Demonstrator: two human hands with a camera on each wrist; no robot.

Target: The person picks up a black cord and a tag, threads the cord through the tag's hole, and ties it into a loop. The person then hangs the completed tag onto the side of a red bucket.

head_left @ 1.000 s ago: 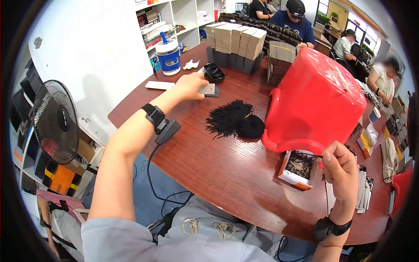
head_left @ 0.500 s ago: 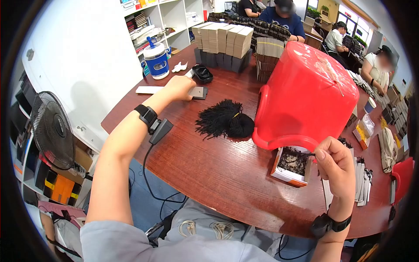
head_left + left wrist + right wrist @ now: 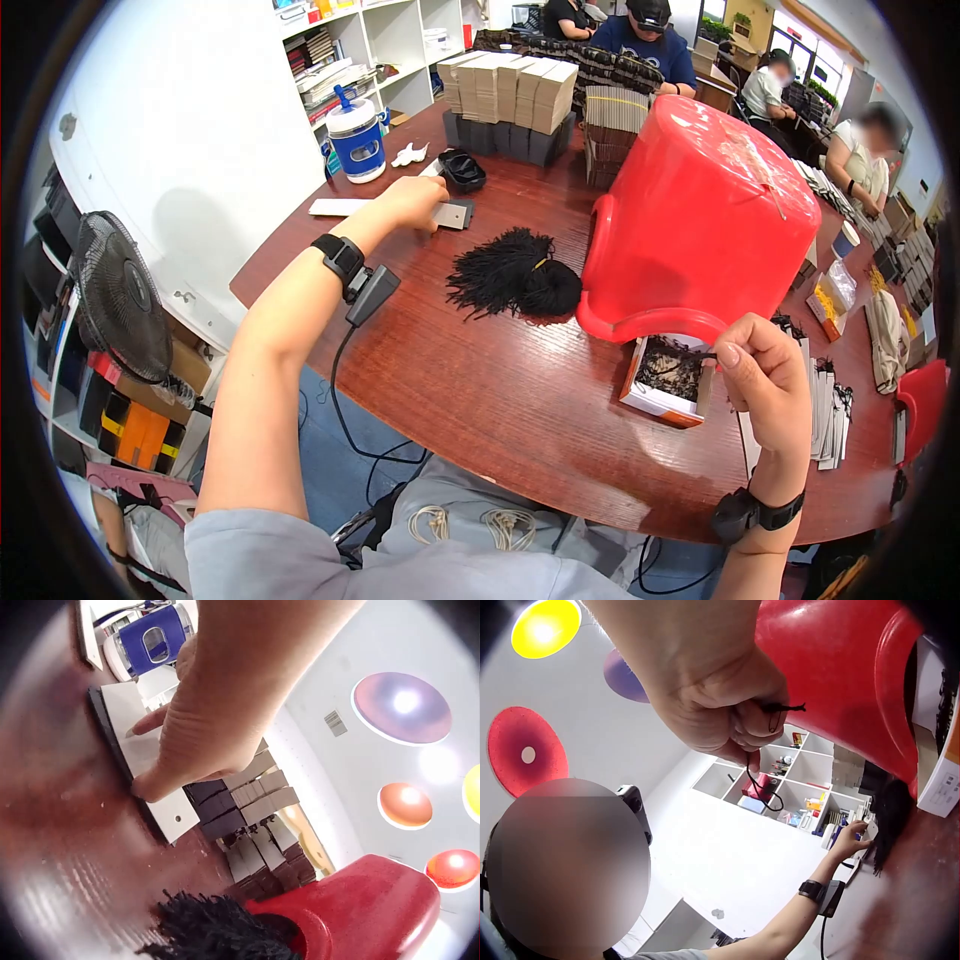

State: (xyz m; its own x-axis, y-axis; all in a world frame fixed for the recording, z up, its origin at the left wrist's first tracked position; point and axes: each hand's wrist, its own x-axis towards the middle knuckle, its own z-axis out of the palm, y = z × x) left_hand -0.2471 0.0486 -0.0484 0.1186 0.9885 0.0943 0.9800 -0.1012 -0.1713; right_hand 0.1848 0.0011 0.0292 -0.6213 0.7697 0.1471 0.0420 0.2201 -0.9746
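My left hand (image 3: 410, 204) is over a light grey card strip (image 3: 453, 215) with a small hole near its end. The strip lies on a dark piece at the far left of the table. In the left wrist view the thumb is at the strip's near edge and a finger lies across its face, gripping it. My right hand (image 3: 768, 385) pinches a thin black cord (image 3: 781, 802) in front of the red bucket (image 3: 700, 220); the cord's loop hangs below the fingers. A tied bundle of black cords (image 3: 512, 272) lies between the hands.
An open box (image 3: 660, 409) of black scraps stands under the bucket's rim. Beyond the left hand are a blue-white jug (image 3: 357, 145), a black roll (image 3: 463, 171) and stacked cards (image 3: 510, 88). Corded strips (image 3: 827, 425) lie right. People sit farther back.
The head view has shifted slightly. My left hand's fingers, stretched out over the strip a second ago, have come down around it. The right hand keeps its pinch on the cord.
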